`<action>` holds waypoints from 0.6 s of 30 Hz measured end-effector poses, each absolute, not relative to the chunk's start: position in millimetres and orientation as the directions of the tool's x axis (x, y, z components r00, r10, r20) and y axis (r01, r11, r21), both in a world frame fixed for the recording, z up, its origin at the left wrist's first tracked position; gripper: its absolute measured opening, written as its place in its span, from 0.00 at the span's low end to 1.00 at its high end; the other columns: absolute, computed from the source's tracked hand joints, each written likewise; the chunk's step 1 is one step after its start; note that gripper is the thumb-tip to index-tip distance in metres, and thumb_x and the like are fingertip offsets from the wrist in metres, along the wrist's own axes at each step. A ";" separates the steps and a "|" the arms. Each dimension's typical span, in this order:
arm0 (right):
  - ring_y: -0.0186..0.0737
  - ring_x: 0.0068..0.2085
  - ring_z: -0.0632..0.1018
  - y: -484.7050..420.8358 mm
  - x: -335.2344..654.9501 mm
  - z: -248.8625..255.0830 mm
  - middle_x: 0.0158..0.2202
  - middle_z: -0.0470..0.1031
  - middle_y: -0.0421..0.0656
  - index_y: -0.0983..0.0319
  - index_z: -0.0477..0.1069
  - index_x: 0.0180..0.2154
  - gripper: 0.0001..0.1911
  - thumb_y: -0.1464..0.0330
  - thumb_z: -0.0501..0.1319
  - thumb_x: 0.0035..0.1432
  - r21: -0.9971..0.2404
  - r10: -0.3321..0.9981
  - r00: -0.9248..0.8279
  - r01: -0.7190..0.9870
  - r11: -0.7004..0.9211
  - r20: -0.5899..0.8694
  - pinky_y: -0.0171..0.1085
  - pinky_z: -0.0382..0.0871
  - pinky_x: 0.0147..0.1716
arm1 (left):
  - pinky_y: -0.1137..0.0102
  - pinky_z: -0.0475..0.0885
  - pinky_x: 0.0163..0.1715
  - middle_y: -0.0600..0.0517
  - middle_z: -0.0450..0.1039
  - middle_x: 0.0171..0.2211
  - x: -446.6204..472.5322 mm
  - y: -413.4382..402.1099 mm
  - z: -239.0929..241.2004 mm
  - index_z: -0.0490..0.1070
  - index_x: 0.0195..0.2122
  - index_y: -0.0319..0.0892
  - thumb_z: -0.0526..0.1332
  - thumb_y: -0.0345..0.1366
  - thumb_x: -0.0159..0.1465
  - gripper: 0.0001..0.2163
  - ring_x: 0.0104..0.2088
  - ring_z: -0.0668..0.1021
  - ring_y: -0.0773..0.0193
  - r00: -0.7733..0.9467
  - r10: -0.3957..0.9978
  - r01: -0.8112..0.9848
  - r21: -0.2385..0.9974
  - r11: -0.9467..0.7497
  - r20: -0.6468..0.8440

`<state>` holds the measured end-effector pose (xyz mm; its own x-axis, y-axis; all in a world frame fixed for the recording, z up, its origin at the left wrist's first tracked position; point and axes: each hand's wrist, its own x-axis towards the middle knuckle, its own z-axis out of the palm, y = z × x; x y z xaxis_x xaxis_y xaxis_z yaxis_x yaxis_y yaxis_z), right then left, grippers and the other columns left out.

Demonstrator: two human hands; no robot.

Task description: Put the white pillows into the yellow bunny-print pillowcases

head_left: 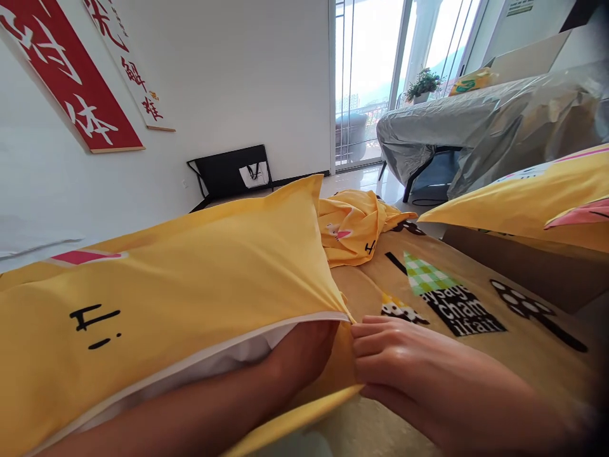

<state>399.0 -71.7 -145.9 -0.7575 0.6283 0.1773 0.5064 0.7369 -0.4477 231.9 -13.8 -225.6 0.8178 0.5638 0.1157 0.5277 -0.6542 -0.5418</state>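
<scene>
A yellow pillowcase [190, 279] printed with "Hi" lies across the bed in front of me, a white pillow [228, 358] showing at its open edge. My left hand [299, 355] reaches into that opening; its fingers are hidden inside the case. My right hand [404, 362] sits at the corner of the opening with its fingers curled together, pinching the yellow edge of the pillowcase.
A tan bedsheet [476, 330] with printed patterns covers the bed. A crumpled yellow cloth [354, 228] lies beyond. Another yellow pillow [533, 197] rests at right. A grey-covered table [476, 127], a black rack [228, 174] and a glass balcony door [366, 82] stand behind.
</scene>
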 end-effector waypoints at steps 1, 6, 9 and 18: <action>0.40 0.39 0.75 -70.0 399.4 -146.6 0.31 0.75 0.44 0.59 0.74 0.30 0.13 0.71 0.53 0.62 -0.454 0.627 -0.759 0.503 0.736 0.176 0.37 0.66 0.44 | 0.69 0.66 0.46 0.46 0.75 0.43 232.4 -13.7 -223.9 0.71 0.48 0.33 0.49 0.21 0.63 0.16 0.45 0.75 0.58 0.780 0.609 0.576 -0.543 -0.611 0.141; 0.41 0.39 0.75 -62.9 402.4 -151.5 0.31 0.75 0.45 0.60 0.74 0.29 0.13 0.70 0.53 0.62 -0.450 0.606 -0.772 0.480 0.753 0.192 0.37 0.65 0.44 | 0.68 0.63 0.54 0.46 0.74 0.49 228.1 -10.9 -223.7 0.72 0.47 0.35 0.54 0.22 0.60 0.15 0.51 0.73 0.57 0.825 0.554 0.521 -0.532 -0.667 0.113; 0.40 0.37 0.74 -62.6 402.3 -152.5 0.29 0.75 0.45 0.60 0.74 0.28 0.14 0.70 0.53 0.62 -0.440 0.605 -0.768 0.478 0.760 0.211 0.37 0.66 0.43 | 0.65 0.63 0.55 0.45 0.73 0.49 225.2 -7.6 -225.1 0.70 0.51 0.35 0.55 0.24 0.61 0.16 0.52 0.71 0.56 0.817 0.572 0.535 -0.451 -0.714 0.063; 0.39 0.36 0.74 -58.6 399.2 -151.6 0.29 0.73 0.44 0.61 0.73 0.27 0.13 0.72 0.53 0.61 -0.426 0.634 -0.749 0.519 0.741 0.192 0.37 0.65 0.41 | 0.67 0.64 0.52 0.49 0.76 0.39 243.6 14.1 -224.5 0.73 0.43 0.37 0.47 0.14 0.60 0.20 0.46 0.75 0.59 0.544 0.820 0.827 0.051 -0.560 0.180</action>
